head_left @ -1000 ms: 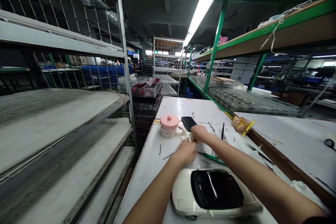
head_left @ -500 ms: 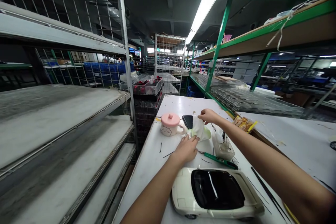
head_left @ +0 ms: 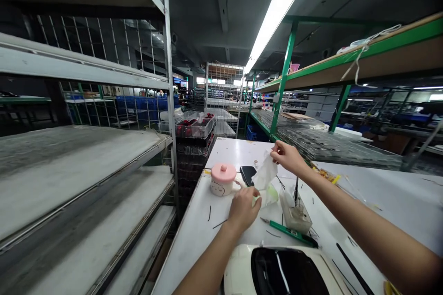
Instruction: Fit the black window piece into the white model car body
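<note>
Pinched in my right hand point(head_left: 287, 156), a white tissue point(head_left: 266, 171) hangs above the table. Below it lies a soft green-and-white tissue pack point(head_left: 272, 194), whose left edge is held by the curled fingers of my left hand point(head_left: 244, 207). A mug point(head_left: 218, 188) with a pink lid stands left of the pack, and a dark phone point(head_left: 247, 175) lies behind the tissue. Nearer to me are a green craft knife point(head_left: 290, 233) and a small grimy container point(head_left: 296, 214) with thin tools. The cream model car point(head_left: 238, 269) sits in front, cut off by the frame's lower edge.
Black strips point(head_left: 353, 267) lie on the white table point(head_left: 194, 239). A metal rack point(head_left: 86, 147) rises along the left. Stacked clear trays point(head_left: 195, 126) stand beyond the table's left corner. Green-framed shelving point(head_left: 380, 46) overhangs the right side, with a yellow wrapper point(head_left: 325, 174) below.
My right hand has lifted the white tissue up and away from the pack. My left fingers have curled onto the pack's edge. The view has tilted upward, so the car sits lower in frame.
</note>
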{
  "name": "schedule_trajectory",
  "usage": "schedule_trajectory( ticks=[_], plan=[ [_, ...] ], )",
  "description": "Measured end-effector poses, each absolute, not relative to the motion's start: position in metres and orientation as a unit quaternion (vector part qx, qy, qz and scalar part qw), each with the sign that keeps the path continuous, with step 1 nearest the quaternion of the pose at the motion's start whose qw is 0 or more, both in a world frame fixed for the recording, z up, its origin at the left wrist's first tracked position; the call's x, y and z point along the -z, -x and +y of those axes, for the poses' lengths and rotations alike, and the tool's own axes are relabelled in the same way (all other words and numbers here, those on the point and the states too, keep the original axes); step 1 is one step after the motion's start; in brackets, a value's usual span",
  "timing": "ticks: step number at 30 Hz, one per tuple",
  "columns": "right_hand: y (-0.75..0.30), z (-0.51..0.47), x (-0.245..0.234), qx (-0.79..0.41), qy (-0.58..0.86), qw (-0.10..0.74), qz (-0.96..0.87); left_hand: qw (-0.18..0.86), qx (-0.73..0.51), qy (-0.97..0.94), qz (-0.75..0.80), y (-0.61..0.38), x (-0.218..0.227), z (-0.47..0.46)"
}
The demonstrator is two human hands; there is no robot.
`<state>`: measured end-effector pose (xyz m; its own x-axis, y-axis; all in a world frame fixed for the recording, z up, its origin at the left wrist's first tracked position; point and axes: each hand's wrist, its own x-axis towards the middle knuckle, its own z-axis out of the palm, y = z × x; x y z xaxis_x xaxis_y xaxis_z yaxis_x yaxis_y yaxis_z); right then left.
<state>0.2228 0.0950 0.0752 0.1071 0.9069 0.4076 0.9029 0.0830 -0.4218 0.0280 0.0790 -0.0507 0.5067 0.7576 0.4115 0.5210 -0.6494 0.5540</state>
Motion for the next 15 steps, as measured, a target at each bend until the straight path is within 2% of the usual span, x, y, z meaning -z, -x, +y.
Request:
schedule_trajectory(
  ticks=[3, 6, 8, 12, 15],
  plan=[
    [-0.220, 0.054, -0.093, 0.046, 0.642, 0.352, -0.679, 0.177, -0.430, -0.787, 0.405, -0.027, 0.021, 0.069],
    [-0.215, 0.001, -0.102, 0.081, 0.589, 0.384, -0.707, 0.191, -0.499, -0.766, 0.357, -0.027, -0.016, 0.046],
    [-0.212, -0.031, -0.105, 0.101, 0.563, 0.405, -0.713, 0.270, -0.558, -0.730, 0.289, -0.028, -0.040, 0.024],
    [-0.212, -0.074, -0.104, 0.120, 0.543, 0.420, -0.717, 0.533, -0.417, -0.715, 0.174, -0.028, -0.073, -0.017],
    [-0.217, -0.098, -0.092, 0.148, 0.528, 0.431, -0.717, 0.577, -0.422, -0.680, 0.159, -0.025, -0.079, -0.041]
  ],
)
